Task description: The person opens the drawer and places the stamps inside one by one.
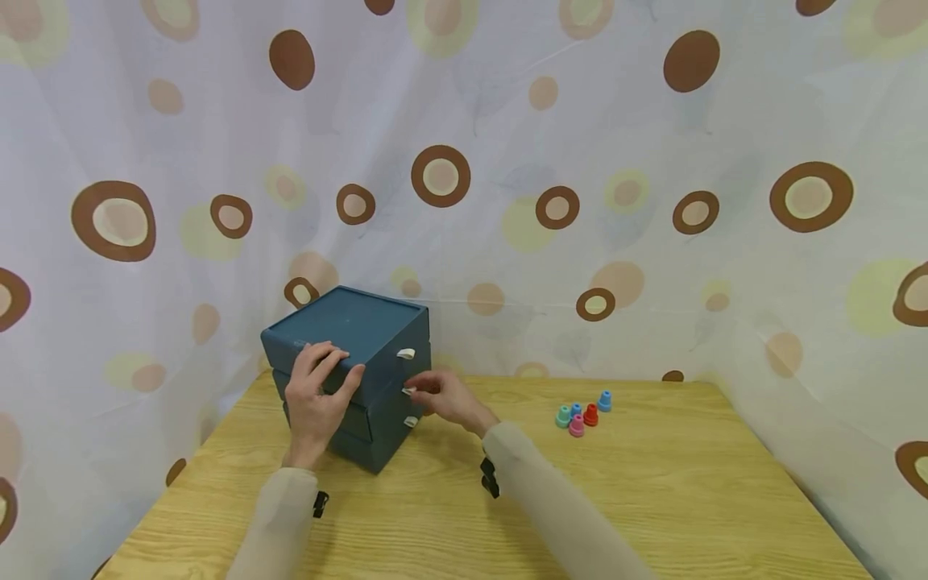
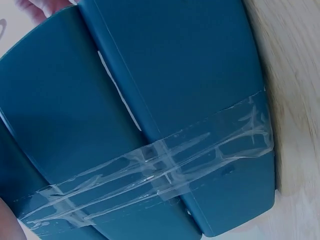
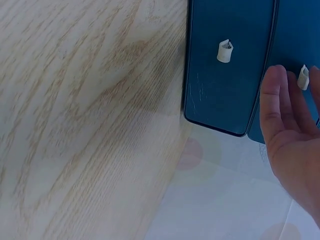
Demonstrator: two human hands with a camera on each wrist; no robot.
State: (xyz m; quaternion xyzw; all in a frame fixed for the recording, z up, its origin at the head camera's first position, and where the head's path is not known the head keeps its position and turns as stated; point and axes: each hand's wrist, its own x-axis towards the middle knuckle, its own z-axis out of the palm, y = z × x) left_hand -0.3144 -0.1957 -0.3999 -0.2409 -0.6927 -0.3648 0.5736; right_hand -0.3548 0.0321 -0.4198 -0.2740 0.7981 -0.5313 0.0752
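A dark blue three-drawer box stands at the left of the table, its drawer fronts with white pull tabs facing right. My left hand rests on the top near edge of the box, fingers spread over the lid. At the middle drawer, my right hand pinches the middle tab between thumb and fingers. The lower tab and the upper tab are free. All the drawers look pushed in. Clear tape runs across the box's side in the left wrist view.
Several small cone-shaped pegs, among them a red one, a pink one and a blue one, stand right of the box on the wooden table. A patterned curtain hangs close behind.
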